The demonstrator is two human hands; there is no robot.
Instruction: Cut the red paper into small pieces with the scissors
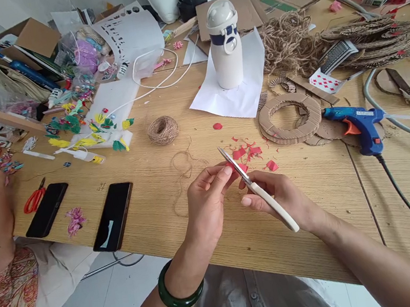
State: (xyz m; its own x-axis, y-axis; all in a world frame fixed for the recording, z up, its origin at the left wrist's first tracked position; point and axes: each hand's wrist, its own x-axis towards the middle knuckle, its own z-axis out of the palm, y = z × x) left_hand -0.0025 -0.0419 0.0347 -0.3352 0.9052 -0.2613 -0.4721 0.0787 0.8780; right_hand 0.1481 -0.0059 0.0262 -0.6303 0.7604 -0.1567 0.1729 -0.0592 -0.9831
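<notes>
Centre frame: scissors [260,191] gripped by right hand [292,197]; small red piece [230,164] pinched by left hand [207,202], apparently steadied for the blades [239,171]. Red scraps [239,154] scattered just beyond.

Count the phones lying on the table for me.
2: one phone beside the red-handled scissors, and a second phone between that one and the person's left hand. Any buried elsewhere would not show.

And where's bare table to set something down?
Between the nearer phone and twine ball; also between the right hand and glue gun. Crowded: red scraps by the white scissors, jute heap and cardboard ring beyond, yellow flowers farther left.
</notes>
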